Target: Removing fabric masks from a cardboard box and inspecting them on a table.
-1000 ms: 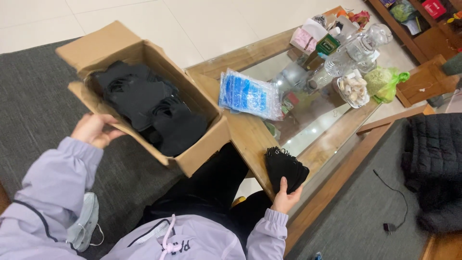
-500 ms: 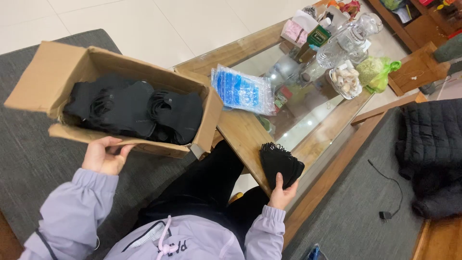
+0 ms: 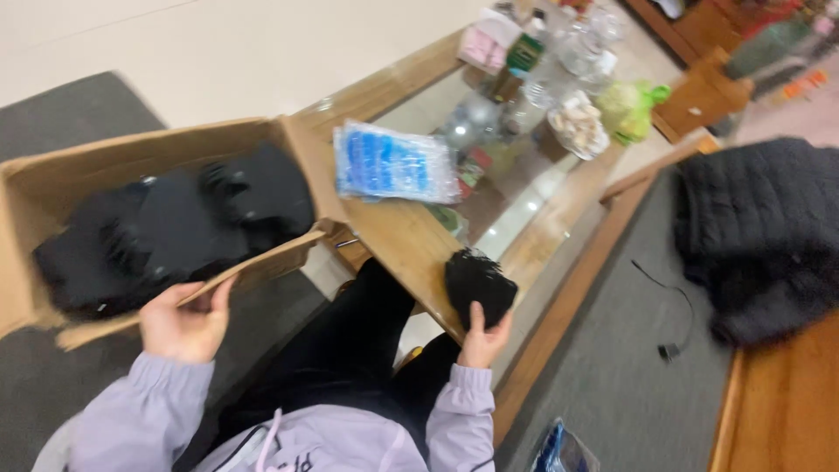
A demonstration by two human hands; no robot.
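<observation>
Two hands busy, one object each. My left hand (image 3: pixel 183 322) is closed on the near flap of the cardboard box (image 3: pixel 52 188), thumb on top of the flap edge, fingers underneath. Box sits just above and to the left of that hand, tipped toward me, open side showing. Inside: a heap of black gloves (image 3: pixel 166 232), filling most of the cavity, right up against the flap I am holding.

My right hand (image 3: pixel 482 339) grips a small stack of black gloves (image 3: pixel 476 280) from below, fingers curled round its lower end; the stack stands just above the hand, over the near wooden edge of the glass-topped table (image 3: pixel 411 240). Further beyond that hand: a clear bag of blue items (image 3: pixel 393 164), then bottles and jars, blurred. Far right of it, a dark quilted coat (image 3: pixel 760 227) on the floor.

Risk, my judgement: the box hangs from one flap only. Flap could bend or tear under the load, or the tilt could let the heap slide out toward my lap. The stack is pinched at one end; loose pieces may fan out and drop off the table edge.
</observation>
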